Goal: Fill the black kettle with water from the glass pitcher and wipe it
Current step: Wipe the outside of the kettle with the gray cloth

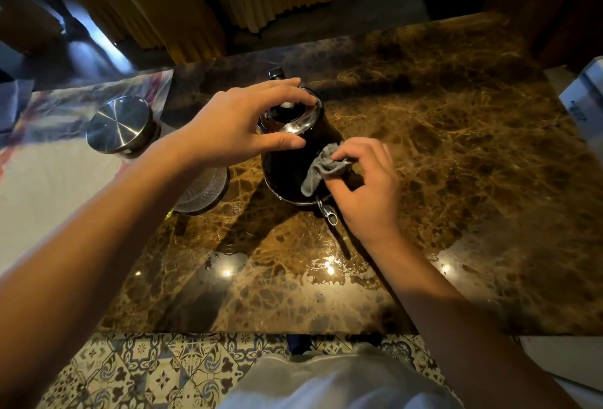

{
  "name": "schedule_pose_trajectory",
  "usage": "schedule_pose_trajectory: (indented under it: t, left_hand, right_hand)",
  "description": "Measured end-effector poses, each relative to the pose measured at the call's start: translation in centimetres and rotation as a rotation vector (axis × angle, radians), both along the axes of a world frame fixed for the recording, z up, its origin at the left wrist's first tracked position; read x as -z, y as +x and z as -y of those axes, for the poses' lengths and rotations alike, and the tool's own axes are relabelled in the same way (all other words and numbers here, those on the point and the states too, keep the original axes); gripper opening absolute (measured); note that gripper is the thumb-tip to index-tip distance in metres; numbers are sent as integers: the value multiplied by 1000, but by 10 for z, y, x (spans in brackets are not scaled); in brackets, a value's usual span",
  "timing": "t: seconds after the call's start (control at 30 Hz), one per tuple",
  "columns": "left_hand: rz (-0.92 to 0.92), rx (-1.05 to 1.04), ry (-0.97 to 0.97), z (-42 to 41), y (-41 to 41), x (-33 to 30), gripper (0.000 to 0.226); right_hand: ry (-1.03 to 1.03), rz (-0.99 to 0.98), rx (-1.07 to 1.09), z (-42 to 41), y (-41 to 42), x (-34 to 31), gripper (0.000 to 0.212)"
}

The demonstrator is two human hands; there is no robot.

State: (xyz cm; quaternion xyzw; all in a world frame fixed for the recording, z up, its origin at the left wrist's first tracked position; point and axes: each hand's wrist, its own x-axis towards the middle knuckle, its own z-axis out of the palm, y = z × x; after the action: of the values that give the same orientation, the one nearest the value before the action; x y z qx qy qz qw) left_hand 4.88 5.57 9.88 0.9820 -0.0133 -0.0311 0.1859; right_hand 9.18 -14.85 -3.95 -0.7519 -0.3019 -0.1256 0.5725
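Note:
The black kettle point(287, 177) stands on the brown marble counter point(440, 154), its top open with a shiny metal rim. My left hand point(235, 125) curves over that rim, thumb and fingers touching its edge. My right hand point(365, 187) pinches a small grey cloth point(321, 169) and presses it against the kettle's near side. The kettle's thin spout point(328, 211) pokes out toward me under my right hand. The glass pitcher point(204, 191) sits just left of the kettle, mostly hidden behind my left forearm.
A round steel lid point(119, 125) rests on a pale cloth point(49, 180) at the left. A wet patch shines on the counter near the front edge. A white box point(584, 98) stands at the far right. Patterned floor tiles lie below the counter edge.

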Motion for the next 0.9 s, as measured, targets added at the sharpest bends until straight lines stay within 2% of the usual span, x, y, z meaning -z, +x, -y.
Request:
schedule_pose_trajectory:
  t: [0.2,0.37,0.6,0.7,0.83,0.9]
  left_hand:
    - [11,5,1,-2,0,0,63]
    - [5,20,9,-3,0,0,62]
    - [-1,50,31,-7,2,0,60]
    - [-5,43,26,-8,2,0,65]
    - [2,38,12,-6,1,1,63]
    - [4,39,6,-6,1,1,62]
  right_hand:
    - [-85,-155,-50,12,-1,27,25]
    - [-242,-247,-75,25,9,33,25]
    - [-8,-409,36,18,17,-11,29]
    - [77,-422,101,14,23,-25,32]
    - [26,-461,204,17,40,-28,32]
    - [6,-590,173,16,45,-26,26]
